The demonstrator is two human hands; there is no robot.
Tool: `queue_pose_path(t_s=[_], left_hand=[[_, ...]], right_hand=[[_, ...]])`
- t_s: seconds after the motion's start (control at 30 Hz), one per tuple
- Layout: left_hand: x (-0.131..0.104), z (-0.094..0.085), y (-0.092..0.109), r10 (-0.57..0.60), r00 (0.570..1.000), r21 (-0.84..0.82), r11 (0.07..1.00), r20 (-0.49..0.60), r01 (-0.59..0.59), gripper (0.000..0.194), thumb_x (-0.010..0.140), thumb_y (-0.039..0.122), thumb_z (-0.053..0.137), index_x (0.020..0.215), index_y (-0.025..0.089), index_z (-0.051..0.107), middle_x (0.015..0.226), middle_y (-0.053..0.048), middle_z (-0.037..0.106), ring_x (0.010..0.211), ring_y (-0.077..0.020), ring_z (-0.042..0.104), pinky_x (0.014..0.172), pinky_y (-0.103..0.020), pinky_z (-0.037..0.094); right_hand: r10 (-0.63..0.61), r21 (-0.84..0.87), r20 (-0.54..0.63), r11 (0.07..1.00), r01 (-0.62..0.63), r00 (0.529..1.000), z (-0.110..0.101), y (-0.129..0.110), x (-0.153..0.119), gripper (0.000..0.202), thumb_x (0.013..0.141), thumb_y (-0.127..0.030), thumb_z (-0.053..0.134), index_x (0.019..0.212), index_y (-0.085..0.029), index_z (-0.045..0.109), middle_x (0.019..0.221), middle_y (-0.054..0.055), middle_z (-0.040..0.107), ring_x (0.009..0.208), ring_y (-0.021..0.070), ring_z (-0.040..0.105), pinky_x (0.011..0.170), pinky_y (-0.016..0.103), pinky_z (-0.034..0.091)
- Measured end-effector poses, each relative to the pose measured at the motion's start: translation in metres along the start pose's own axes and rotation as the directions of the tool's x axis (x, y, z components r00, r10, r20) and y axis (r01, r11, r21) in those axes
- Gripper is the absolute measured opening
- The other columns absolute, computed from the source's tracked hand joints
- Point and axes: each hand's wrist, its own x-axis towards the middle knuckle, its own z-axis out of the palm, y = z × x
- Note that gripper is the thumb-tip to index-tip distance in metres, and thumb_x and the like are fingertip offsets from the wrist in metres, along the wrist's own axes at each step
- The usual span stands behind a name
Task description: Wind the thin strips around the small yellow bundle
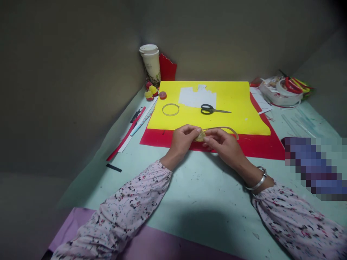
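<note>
Over the smooth red sheet (151,139), textured gold disc (200,136) sits between both hands: left hand (184,140) pinches its left side, right hand (223,144) grips its right edge. Likely light, flexible, crushable; best held by the rim. Thin curved strip (235,131) just beyond. Farther: flat yellow sheet (238,104), metal-bladed scissors (219,111), slim round hoop (170,115), jagged white paper (189,97).

left hand (185,135), right hand (226,146): pinching gold piece (200,137) | scissors (213,110): on yellow sheet (235,96)
</note>
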Motion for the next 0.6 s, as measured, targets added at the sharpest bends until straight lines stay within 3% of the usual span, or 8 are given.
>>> queue_pose_path(t_s=[0.1, 0.23, 0.4, 0.6], left_hand=[[-0.0019, 0.0017, -0.0004, -0.01, 1.0, -0.065, 0.998, 0.004, 0.011, 0.021, 0.073, 0.037, 0.08, 0.08, 0.018, 0.073, 0.081, -0.005, 0.071, 0.074, -0.0146, 0.061, 0.074, -0.032, 0.049], [-0.005, 0.0037, 0.0001, -0.03, 0.999, -0.125, 0.992, 0.044, 0.035, 0.025, 0.071, 0.038, 0.083, 0.081, 0.017, 0.074, 0.08, -0.004, 0.071, 0.073, -0.0135, 0.06, 0.075, -0.032, 0.049], [-0.0056, 0.0042, 0.0001, -0.057, 0.994, -0.165, 0.984, 0.095, 0.072, 0.025, 0.071, 0.037, 0.084, 0.081, 0.017, 0.073, 0.081, -0.004, 0.071, 0.073, -0.0133, 0.061, 0.077, -0.032, 0.05], [-0.0039, 0.005, -0.0019, -0.087, 0.985, -0.236, 0.964, 0.146, 0.12, 0.027, 0.071, 0.034, 0.084, 0.089, 0.016, 0.072, 0.086, -0.004, 0.071, 0.076, -0.0129, 0.063, 0.079, -0.031, 0.049]], right_hand=[[0.059, 0.038, -0.03, 0.998, -0.058, 0.998, -0.0019, -0.0011, 0.0012, 0.041, 0.084, -0.053, 0.072, 0.108, -0.021, 0.065, 0.082, 0.006, 0.073, 0.074, 0.0208, 0.07, 0.067, 0.037, 0.059], [0.015, 0.046, -0.068, 0.999, -0.012, 0.998, -0.0053, -0.0012, 0.0022, 0.048, 0.084, -0.052, 0.074, 0.122, -0.025, 0.064, 0.084, 0.004, 0.073, 0.075, 0.0198, 0.069, 0.067, 0.037, 0.059], [-0.109, -0.071, -0.147, 0.992, 0.1, 0.983, -0.0058, -0.0059, 0.0006, 0.023, 0.084, -0.045, 0.074, 0.096, -0.026, 0.074, 0.095, 0.005, 0.075, 0.086, 0.0212, 0.07, 0.08, 0.04, 0.058], [-0.153, -0.097, -0.208, 0.986, 0.135, 0.966, -0.0044, -0.0106, -0.0015, 0.022, 0.083, -0.047, 0.075, 0.089, -0.026, 0.075, 0.093, 0.005, 0.075, 0.08, 0.0212, 0.07, 0.075, 0.04, 0.059]])
